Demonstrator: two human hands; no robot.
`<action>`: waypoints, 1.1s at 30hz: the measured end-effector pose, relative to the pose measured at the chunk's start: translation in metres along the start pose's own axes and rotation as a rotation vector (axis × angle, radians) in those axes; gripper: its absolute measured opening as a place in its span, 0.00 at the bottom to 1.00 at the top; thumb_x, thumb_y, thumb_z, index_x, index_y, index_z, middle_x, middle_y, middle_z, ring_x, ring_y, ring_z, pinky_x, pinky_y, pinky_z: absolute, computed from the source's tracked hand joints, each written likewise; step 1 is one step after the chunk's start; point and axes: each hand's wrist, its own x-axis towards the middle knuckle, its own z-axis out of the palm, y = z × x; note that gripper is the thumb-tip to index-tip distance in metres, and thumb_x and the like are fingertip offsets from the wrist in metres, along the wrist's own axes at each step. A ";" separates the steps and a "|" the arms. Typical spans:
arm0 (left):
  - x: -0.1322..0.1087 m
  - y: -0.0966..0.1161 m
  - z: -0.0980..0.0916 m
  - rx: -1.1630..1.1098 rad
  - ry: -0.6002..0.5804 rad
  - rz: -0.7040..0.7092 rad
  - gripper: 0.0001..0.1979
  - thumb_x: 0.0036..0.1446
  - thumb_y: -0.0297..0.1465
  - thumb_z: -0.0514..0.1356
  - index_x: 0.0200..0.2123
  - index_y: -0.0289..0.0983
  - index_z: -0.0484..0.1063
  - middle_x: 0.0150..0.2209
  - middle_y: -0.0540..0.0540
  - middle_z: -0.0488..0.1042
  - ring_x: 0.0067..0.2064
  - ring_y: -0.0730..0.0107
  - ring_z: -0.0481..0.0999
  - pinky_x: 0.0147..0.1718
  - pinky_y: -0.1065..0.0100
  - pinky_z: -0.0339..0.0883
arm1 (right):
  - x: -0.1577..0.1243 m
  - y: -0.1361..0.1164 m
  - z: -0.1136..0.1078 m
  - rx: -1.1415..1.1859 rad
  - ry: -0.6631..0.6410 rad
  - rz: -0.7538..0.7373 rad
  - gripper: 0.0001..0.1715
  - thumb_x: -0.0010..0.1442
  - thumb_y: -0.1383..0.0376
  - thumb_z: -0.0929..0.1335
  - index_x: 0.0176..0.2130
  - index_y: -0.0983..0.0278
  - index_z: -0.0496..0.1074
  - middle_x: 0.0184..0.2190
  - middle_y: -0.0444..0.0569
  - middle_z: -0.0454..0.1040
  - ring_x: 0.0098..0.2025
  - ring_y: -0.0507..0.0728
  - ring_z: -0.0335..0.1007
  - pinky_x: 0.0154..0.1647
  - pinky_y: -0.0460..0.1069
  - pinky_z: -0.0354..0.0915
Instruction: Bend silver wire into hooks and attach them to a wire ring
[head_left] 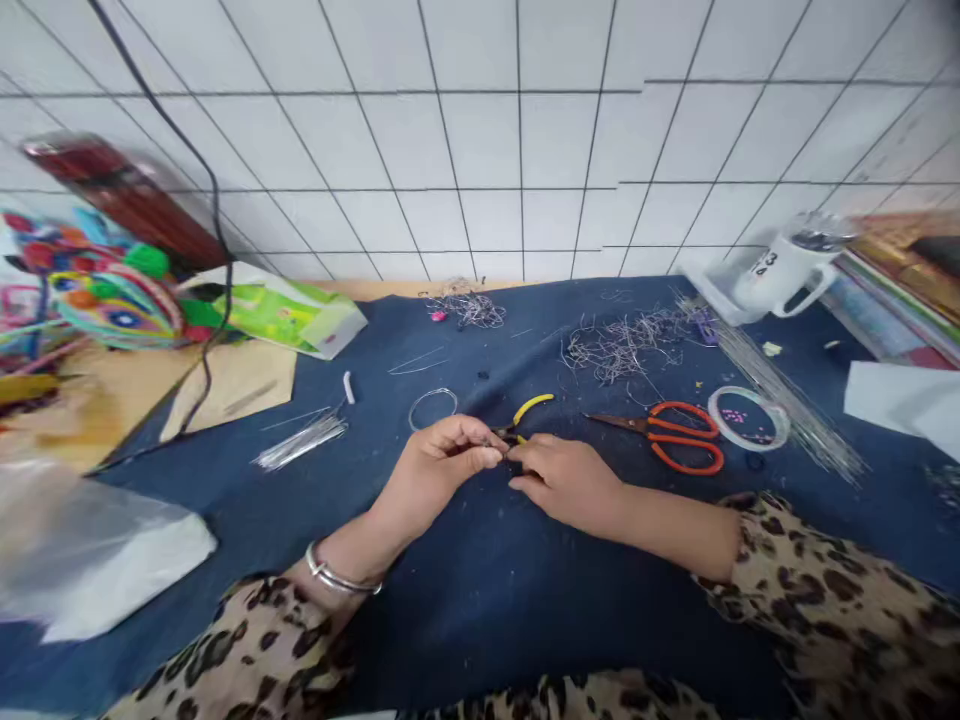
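My left hand point(442, 462) is closed, thumb and forefinger pinched at the middle of the cloth. What sits in that pinch is too small to make out. Fingertip to fingertip with it, my right hand point(566, 478) is also closed, its fingers bent round something dark and mostly hidden. Just behind both hands lie pliers with yellow handles point(534, 405), partly covered by the fingers. A coil of thin wire point(433, 408) rests beyond my left hand. To the right of my right hand are scissors with orange handles point(684, 437), blades pointing left.
Cut wires point(304, 440) lie at left, near a green packet point(289, 312) and a plastic bag point(112, 560). Tangled wire point(626, 345) spreads at the back. On the right are a round dish rim point(784, 428) with pink beads, long wires point(787, 385) and a white mug point(780, 268).
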 end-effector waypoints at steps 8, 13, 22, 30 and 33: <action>0.002 -0.001 0.002 0.091 -0.040 0.002 0.05 0.49 0.28 0.62 0.32 0.35 0.71 0.31 0.50 0.74 0.34 0.74 0.71 0.37 0.72 0.64 | -0.002 0.002 0.000 -0.031 -0.015 0.020 0.12 0.58 0.63 0.63 0.43 0.61 0.67 0.36 0.47 0.70 0.38 0.55 0.67 0.35 0.47 0.59; 0.002 0.003 0.003 0.225 -0.094 0.022 0.06 0.50 0.28 0.61 0.33 0.35 0.73 0.32 0.48 0.75 0.36 0.71 0.72 0.39 0.70 0.64 | -0.001 0.003 0.000 -0.010 -0.014 0.028 0.12 0.58 0.64 0.63 0.42 0.63 0.68 0.36 0.48 0.70 0.38 0.54 0.67 0.36 0.47 0.59; -0.002 0.004 0.001 0.495 -0.018 0.113 0.06 0.50 0.30 0.61 0.32 0.36 0.75 0.33 0.47 0.75 0.36 0.68 0.73 0.39 0.69 0.64 | 0.001 0.007 0.001 0.105 0.041 0.024 0.10 0.58 0.67 0.62 0.40 0.63 0.69 0.35 0.47 0.69 0.38 0.52 0.66 0.40 0.46 0.59; -0.003 0.003 0.002 0.367 -0.048 0.072 0.04 0.51 0.29 0.60 0.27 0.35 0.74 0.30 0.47 0.75 0.31 0.70 0.73 0.34 0.70 0.65 | 0.002 0.007 0.001 0.215 0.094 0.016 0.12 0.57 0.69 0.62 0.40 0.63 0.71 0.34 0.48 0.70 0.38 0.52 0.66 0.41 0.47 0.60; -0.005 0.006 0.000 0.067 -0.017 0.025 0.04 0.51 0.28 0.61 0.26 0.34 0.74 0.31 0.47 0.75 0.30 0.73 0.73 0.31 0.72 0.65 | 0.003 0.005 -0.003 0.373 0.155 0.000 0.13 0.57 0.70 0.62 0.41 0.63 0.71 0.33 0.46 0.70 0.36 0.51 0.66 0.42 0.47 0.60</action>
